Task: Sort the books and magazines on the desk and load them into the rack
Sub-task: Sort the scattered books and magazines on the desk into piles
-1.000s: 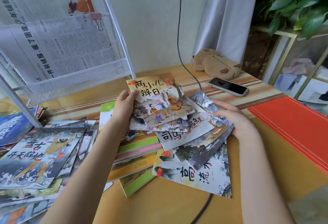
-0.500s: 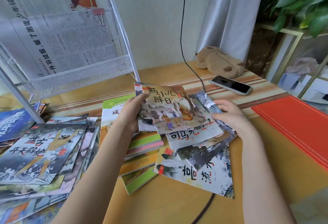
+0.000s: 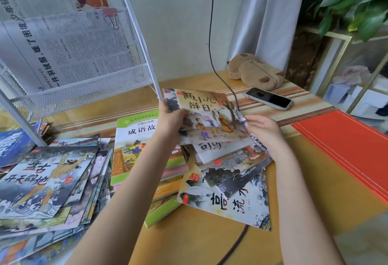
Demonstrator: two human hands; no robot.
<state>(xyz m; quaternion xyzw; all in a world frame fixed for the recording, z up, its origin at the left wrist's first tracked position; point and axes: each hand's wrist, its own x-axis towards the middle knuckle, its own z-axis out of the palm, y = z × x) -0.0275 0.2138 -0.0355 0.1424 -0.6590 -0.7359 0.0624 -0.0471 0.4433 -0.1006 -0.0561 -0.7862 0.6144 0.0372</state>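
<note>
At frame centre, the left hand point(image 3: 171, 118) pinches the left edge of a thin picture book point(image 3: 206, 115), lifted above a fanned pile of booklets point(image 3: 231, 180). The right hand point(image 3: 263, 129), fingers loosely apart, touches the pile's right edge. The white mesh rack point(image 3: 84, 88) stands upper left.

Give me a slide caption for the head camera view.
Left hand lifts picture books from a desk pile; right hand steadies them beside the rack.

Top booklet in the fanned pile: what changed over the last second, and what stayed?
The left hand lifted the top booklet and carried it rightward, exposing the green book beneath. The right hand stayed at the pile's right edge. Phone and red folder unmoved.
</note>
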